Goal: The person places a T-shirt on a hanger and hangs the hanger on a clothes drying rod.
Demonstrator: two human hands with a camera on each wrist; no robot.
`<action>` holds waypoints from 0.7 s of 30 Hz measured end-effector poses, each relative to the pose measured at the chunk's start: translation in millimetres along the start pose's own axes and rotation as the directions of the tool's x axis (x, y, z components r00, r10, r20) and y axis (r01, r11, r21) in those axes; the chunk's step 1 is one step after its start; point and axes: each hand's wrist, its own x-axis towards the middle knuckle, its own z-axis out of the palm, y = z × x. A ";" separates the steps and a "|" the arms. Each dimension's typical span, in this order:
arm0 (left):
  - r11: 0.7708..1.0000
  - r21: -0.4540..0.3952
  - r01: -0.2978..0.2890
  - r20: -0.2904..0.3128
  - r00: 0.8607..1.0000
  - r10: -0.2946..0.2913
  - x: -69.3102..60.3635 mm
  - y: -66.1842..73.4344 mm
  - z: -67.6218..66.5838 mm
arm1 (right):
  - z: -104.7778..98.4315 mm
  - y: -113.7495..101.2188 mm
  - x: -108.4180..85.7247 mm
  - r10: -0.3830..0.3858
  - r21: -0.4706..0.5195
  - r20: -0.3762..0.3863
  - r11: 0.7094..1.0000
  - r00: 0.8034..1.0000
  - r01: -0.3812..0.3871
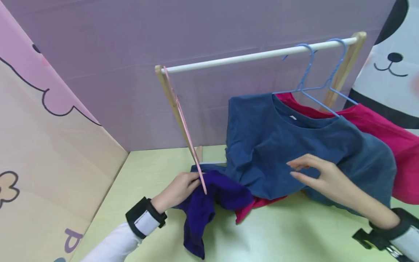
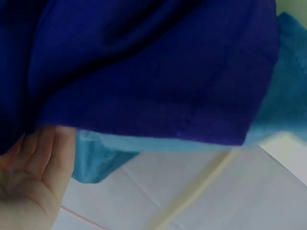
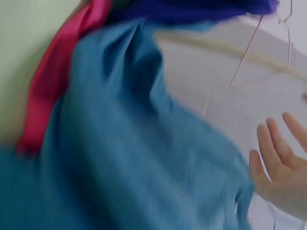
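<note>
L hand (image 1: 181, 188) grips purple garment (image 1: 226, 191) hanging below & to its R; R hand (image 1: 327, 178), fingers apart, nr blue shirt (image 1: 258, 145).

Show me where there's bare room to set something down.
The table is bare between the printed side panel and the left hand, and in front, between the purple garment and the right hand. It is crowded around the pink hanger and where the blue shirt overlaps the red shirt.
</note>
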 end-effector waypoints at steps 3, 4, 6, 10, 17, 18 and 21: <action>1.000 -0.028 0.015 -0.020 1.000 -0.015 6.8 6.8 -0.1 | 25.2 -13.4 7.9 -0.006 0.102 0.143 0.995 0.990 -0.008; 0.999 -0.034 0.011 -0.025 1.000 -0.012 9.2 8.8 0.1 | 33.3 -17.9 9.9 -0.010 0.129 0.190 0.992 0.982 -0.015; 0.999 -0.052 0.003 -0.027 1.000 -0.004 13.7 11.9 0.6 | 49.0 -24.8 13.6 -0.055 0.175 0.240 0.985 0.969 0.012; 0.993 -0.110 0.031 -0.005 0.999 -0.031 18.4 15.8 1.6 | 67.6 -28.3 19.6 -0.076 0.256 0.253 0.967 0.964 0.009; 0.998 -0.039 0.045 0.011 0.999 -0.044 21.3 16.8 1.5 | 52.6 -26.8 40.4 0.152 0.524 0.230 0.813 0.961 -0.254; 0.999 -0.017 0.034 0.002 0.999 -0.034 22.3 17.1 3.1 | 49.9 -29.0 44.3 0.176 0.554 0.240 0.783 0.955 -0.284; 1.000 0.020 0.018 -0.051 0.999 -0.017 26.2 19.8 9.2 | 44.1 -36.3 55.4 0.254 0.602 0.253 0.714 0.933 -0.358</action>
